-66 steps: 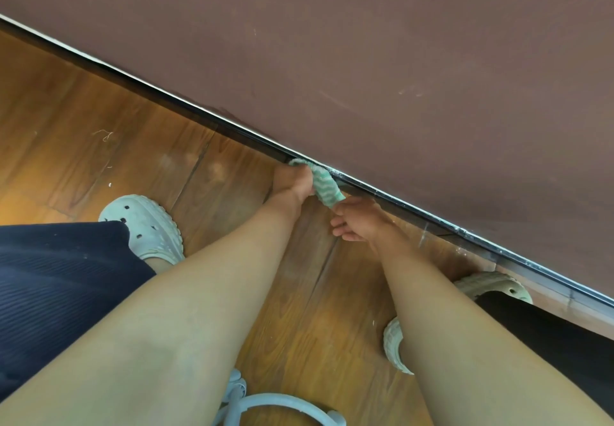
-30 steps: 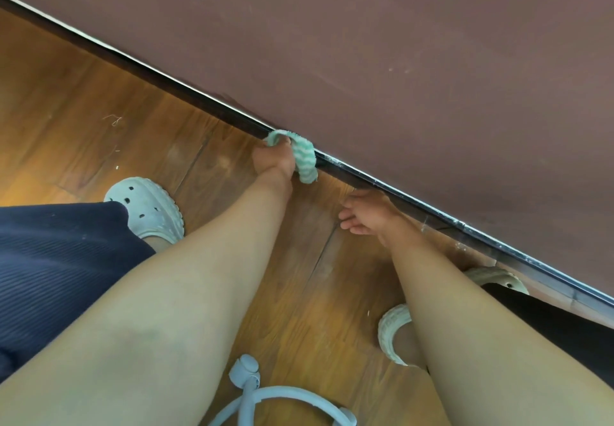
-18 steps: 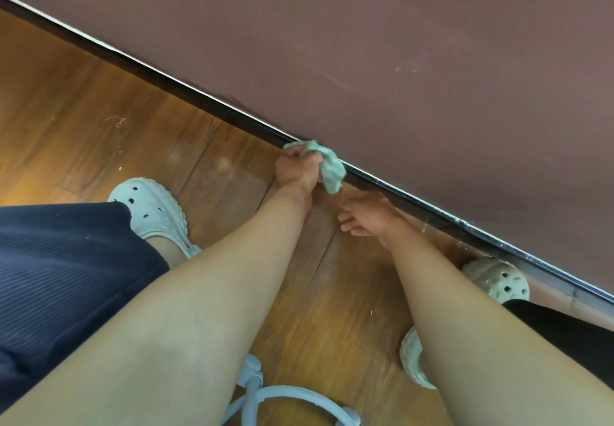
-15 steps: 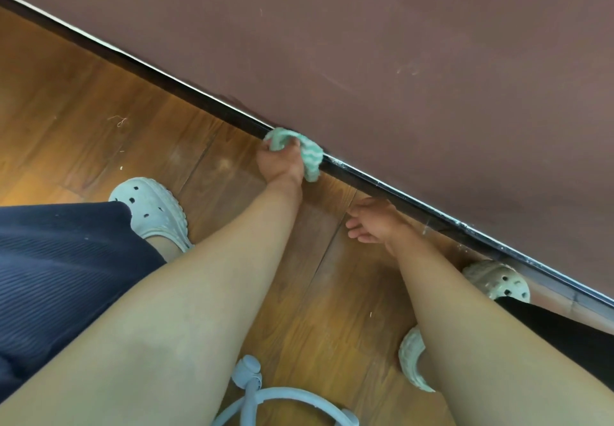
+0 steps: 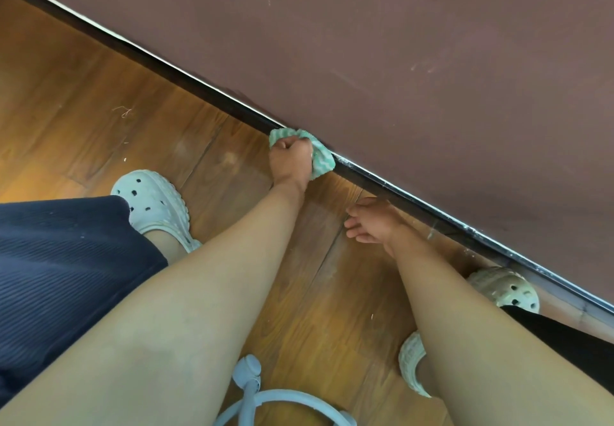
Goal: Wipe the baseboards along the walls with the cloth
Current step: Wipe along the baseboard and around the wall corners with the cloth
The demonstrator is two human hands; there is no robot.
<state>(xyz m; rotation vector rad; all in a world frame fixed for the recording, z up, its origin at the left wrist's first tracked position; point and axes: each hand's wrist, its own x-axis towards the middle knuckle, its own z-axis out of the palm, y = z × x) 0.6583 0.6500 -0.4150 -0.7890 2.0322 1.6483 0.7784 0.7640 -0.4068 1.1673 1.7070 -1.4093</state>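
A dark baseboard (image 5: 199, 85) with a pale top edge runs diagonally from upper left to lower right under a brown wall. My left hand (image 5: 289, 161) grips a bunched green-and-white striped cloth (image 5: 320, 156) and holds it against the baseboard. My right hand (image 5: 373, 221) rests spread on the wood floor just to the right, fingers straight, close to the baseboard and holding nothing.
Wood plank floor (image 5: 99, 110) with small bits of debris and a thread (image 5: 123, 111). My pale clogs stand at left (image 5: 154, 204) and right (image 5: 505, 288). A light blue ring-shaped object (image 5: 265, 402) lies at the bottom edge.
My left hand has rubbed the cloth back and forth along the baseboard within a short stretch. My right hand has let go of the cloth and stays planted on the floor.
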